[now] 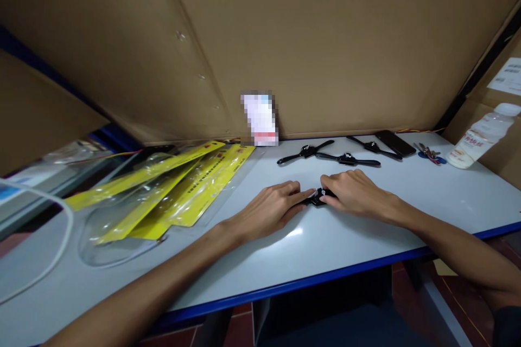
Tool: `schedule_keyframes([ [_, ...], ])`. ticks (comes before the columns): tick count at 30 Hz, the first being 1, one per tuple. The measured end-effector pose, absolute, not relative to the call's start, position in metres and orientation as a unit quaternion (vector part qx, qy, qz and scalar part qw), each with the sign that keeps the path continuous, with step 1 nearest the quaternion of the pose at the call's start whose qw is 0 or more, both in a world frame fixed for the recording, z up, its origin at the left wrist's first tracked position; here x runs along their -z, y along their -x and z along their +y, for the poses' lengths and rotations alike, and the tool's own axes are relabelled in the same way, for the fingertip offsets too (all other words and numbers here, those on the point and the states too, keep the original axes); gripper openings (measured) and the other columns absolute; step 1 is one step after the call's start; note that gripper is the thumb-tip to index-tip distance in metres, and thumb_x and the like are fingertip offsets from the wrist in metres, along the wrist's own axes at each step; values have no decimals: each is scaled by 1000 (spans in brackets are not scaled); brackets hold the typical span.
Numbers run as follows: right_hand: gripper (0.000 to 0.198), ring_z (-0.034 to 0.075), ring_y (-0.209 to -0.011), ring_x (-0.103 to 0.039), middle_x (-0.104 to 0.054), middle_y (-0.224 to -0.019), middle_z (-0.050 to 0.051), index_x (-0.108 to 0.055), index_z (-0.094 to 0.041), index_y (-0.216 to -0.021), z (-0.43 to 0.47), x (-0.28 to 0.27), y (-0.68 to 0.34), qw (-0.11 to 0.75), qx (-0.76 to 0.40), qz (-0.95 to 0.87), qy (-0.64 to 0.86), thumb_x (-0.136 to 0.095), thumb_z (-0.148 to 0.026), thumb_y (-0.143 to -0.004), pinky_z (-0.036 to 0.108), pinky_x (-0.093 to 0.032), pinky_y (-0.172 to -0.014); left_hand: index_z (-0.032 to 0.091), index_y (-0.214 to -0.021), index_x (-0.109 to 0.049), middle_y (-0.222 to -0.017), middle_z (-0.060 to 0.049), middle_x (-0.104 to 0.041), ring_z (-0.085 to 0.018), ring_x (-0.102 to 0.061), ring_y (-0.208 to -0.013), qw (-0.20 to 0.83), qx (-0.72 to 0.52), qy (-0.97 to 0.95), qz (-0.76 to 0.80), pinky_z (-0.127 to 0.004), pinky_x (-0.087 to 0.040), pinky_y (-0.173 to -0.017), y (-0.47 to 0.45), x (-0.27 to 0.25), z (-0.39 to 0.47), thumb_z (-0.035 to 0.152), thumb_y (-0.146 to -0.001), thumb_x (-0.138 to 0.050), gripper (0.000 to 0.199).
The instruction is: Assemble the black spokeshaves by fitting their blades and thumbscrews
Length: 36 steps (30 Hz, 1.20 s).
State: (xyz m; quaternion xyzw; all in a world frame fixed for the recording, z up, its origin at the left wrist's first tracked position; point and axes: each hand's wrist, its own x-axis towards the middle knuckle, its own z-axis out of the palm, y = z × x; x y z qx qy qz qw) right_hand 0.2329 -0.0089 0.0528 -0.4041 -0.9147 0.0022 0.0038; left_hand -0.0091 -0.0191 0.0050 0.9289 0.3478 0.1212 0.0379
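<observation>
A black spokeshave with a small metal blade part at its centre is held low over the white table, one handle in each hand. My left hand is closed around its left handle, the index finger stretched toward the middle. On the other side my right hand grips the right handle, its thumb close to the centre body. Both handles are mostly hidden by the fingers. Behind the hands lie three more spokeshaves: one at the left, a middle one and one farther right.
Yellow-backed clear plastic packages lie piled at the left, near a white cable. A dark phone, keys and a white bottle stand or lie at the right. Cardboard walls the back; the table has a blue front edge.
</observation>
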Motion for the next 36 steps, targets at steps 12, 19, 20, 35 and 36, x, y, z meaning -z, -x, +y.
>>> schedule_keyframes([
  [12,31,14,-65,-51,-71,-88,6,-76,-19,-86,-9,-62,-240,18,-42,-930,364,-50,-2,-82,33,-23,-61,21,-143,-58,-98,-7,-59,-19,-60,-84,40,-95,-928,357,-34,-53,-76,8,-7,-20,29,-107,-37,42],
  [19,20,16,-67,-54,-72,-88,9,-71,-15,-96,-11,-62,-238,27,9,-925,378,-51,-15,-96,33,-21,-60,21,-143,-58,-99,-7,-59,-19,-60,-85,37,-99,-930,352,-34,-54,-78,9,-8,-20,29,-107,-37,42],
  [20,19,16,-68,-55,-72,-89,10,-70,-15,-99,-11,-61,-238,33,14,-924,381,-51,-20,-98,33,-20,-60,21,-143,-58,-99,-7,-59,-19,-60,-85,39,-103,-930,350,-34,-54,-78,9,-7,-20,29,-107,-37,42],
  [35,28,11,-61,-42,-64,-86,5,-73,-17,-77,-7,-54,-239,55,-55,-937,341,-51,0,-82,32,-23,-60,21,-143,-58,-98,-7,-59,-19,-61,-84,41,-91,-929,356,-35,-54,-76,7,-8,-20,28,-107,-38,42],
  [36,27,11,-61,-41,-64,-85,5,-72,-16,-75,-7,-56,-239,49,-49,-934,350,-52,0,-82,32,-23,-60,21,-142,-59,-98,-7,-59,-19,-61,-84,38,-92,-929,356,-35,-54,-76,8,-8,-20,28,-107,-38,42],
])
